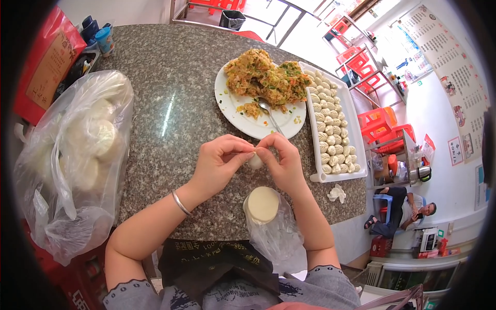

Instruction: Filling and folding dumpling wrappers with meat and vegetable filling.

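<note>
Above the near side of the table, my left hand (221, 159) and my right hand (280, 159) meet, fingertips pinching a small pale dumpling (255, 163) between them. My fingers cover its upper edge. Just below it, a stack of round dough wrappers (263, 204) sits in a clear plastic bag (279, 232). Beyond my hands is a white plate (232, 116) heaped with chopped orange-and-green filling (263, 75); a metal spoon (269, 111) rests on it. To the right, a white tray (341, 177) holds rows of pleated dumplings (336, 139).
A large plastic bag (77, 139) of round wrappers lies at the left edge. Behind it stand a red bag (49, 57) and a blue cup (105, 40). Crumpled tissue (337, 194) lies below the tray. A person (400, 211) sits at the far right, near red stools (374, 123).
</note>
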Demonstrator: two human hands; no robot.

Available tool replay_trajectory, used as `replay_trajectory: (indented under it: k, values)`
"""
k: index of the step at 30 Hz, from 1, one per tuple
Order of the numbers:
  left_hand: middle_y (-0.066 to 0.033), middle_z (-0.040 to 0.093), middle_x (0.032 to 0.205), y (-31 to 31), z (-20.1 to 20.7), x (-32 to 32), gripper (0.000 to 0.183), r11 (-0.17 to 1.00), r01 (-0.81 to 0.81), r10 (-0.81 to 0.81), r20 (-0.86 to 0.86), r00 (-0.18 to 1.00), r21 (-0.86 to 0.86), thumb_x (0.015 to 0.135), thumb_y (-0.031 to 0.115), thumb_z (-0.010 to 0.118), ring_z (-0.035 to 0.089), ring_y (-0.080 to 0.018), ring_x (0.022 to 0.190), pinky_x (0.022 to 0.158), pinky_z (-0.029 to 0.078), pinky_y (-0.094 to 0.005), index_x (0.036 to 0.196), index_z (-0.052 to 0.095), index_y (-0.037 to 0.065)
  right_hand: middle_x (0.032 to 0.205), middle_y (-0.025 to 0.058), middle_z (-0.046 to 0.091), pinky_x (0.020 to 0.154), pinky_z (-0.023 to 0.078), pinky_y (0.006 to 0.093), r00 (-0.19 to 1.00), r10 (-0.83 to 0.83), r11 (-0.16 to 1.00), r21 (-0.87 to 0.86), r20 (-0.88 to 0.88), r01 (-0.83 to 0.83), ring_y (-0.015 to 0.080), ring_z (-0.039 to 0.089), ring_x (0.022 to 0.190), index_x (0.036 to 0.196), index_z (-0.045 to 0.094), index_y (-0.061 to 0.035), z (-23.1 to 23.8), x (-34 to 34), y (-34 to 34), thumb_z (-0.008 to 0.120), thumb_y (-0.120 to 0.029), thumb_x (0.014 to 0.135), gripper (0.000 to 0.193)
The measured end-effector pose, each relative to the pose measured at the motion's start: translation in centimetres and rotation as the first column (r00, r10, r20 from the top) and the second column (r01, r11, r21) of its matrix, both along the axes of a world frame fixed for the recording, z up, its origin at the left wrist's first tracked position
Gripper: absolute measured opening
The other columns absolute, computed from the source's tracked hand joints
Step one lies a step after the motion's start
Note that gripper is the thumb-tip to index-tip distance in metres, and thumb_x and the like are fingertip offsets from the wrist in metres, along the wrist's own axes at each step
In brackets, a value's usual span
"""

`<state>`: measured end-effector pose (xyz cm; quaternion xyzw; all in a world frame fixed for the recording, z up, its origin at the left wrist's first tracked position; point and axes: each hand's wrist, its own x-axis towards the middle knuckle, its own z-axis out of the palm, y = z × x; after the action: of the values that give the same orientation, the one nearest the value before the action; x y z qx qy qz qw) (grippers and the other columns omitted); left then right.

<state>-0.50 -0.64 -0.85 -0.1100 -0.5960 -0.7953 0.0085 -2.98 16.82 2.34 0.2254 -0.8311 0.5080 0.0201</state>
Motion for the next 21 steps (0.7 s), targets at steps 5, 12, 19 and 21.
replay_trajectory:
  k: [5, 12, 19, 21]
  values:
    - [-0.0085, 0.062, 0.098, 0.2, 0.2, 0.2, 0.008, 0.996, -0.087, 0.087, -0.016, 0.996, -0.027, 0.083, 0.0, 0.065, 0.063, -0.0142, 0.089, 0.076, 0.056, -0.0249, 0.09, 0.067, -0.004, 0.082, 0.0098, 0.06, 0.07, 0.046, 0.0305, 0.999, -0.014, 1.0, 0.016, -0.03, 0.015, 0.021, 0.06, 0.076, 0.085, 0.06, 0.0002, 0.1, 0.3, -0.5, 0.064, -0.005, 0.083, 0.007]
    - [-0.0038, 0.062, 0.099, 0.5, -0.5, -0.1, 0.013, 0.912, 0.029, -0.143, 0.251, 0.957, 0.409, 0.087, 0.009, 0.065, 0.062, -0.0122, 0.091, 0.08, 0.055, -0.0295, 0.098, 0.061, 0.003, 0.081, 0.0107, 0.06, 0.068, 0.046, 0.0309, 0.99, -0.039, 0.999, -0.038, -0.137, 0.034, 0.0231, 0.059, 0.075, 0.084, 0.059, 0.0006, -0.1, 0.3, -0.9, 0.061, -0.004, 0.084, 0.005]
    - [-0.0032, 0.063, 0.097, 0.3, -0.4, 0.1, 0.011, 0.897, 0.087, -0.26, 0.359, 0.896, 0.433, 0.091, 0.013, 0.061, 0.061, -0.0112, 0.091, 0.082, 0.053, -0.029, 0.099, 0.059, 0.005, 0.081, 0.0104, 0.058, 0.072, 0.044, 0.032, 0.995, -0.048, 0.997, 0.05, -0.092, 0.053, 0.0234, 0.057, 0.078, 0.088, 0.057, -0.0003, 0.0, 0.5, -1.1, 0.061, -0.004, 0.084, 0.007]
    - [-0.0029, 0.063, 0.096, 0.3, -0.4, 0.1, 0.011, 0.905, 0.083, -0.244, 0.35, 0.904, 0.417, 0.091, 0.012, 0.06, 0.061, -0.0109, 0.091, 0.081, 0.053, -0.0288, 0.099, 0.058, 0.005, 0.082, 0.0104, 0.058, 0.072, 0.044, 0.0328, 0.99, -0.054, 0.996, 0.065, -0.127, 0.063, 0.0244, 0.058, 0.078, 0.087, 0.057, -0.0006, -0.2, 0.6, -1.1, 0.062, -0.005, 0.084, 0.007]
